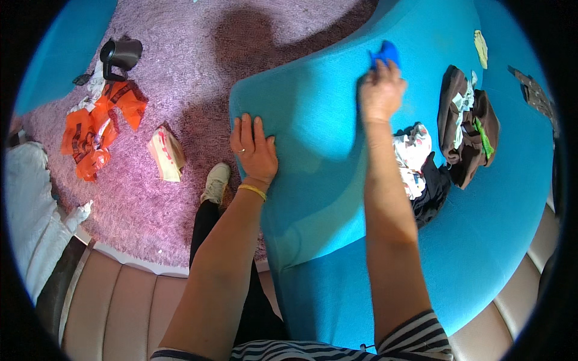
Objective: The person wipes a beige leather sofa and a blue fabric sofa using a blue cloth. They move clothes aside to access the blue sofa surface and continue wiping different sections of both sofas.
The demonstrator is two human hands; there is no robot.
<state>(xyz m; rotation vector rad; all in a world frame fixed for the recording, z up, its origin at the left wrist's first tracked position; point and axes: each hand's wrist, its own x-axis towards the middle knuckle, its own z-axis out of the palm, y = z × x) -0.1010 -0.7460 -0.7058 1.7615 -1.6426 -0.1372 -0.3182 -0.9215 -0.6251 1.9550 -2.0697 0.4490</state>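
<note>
Head view. The left hand (254, 149) lies flat and open, fingers together, palm down on the rounded edge of a turquoise upholstered seat (313, 198); a yellow wristband (251, 191) circles the wrist. The right arm extends straight forward, and the right hand (380, 91) is closed on a small blue cloth (386, 54), pressing it against the seat's woven fabric farther up the cushion. Right of the forearm lie a crumpled white patterned garment (412, 156) and a brown bundle of clothing (466, 126). On the shaggy purple rug (174, 72) rest a black mug (121, 55), crinkled orange plastic bags (96, 129) and a pale paper packet (167, 154).
</note>
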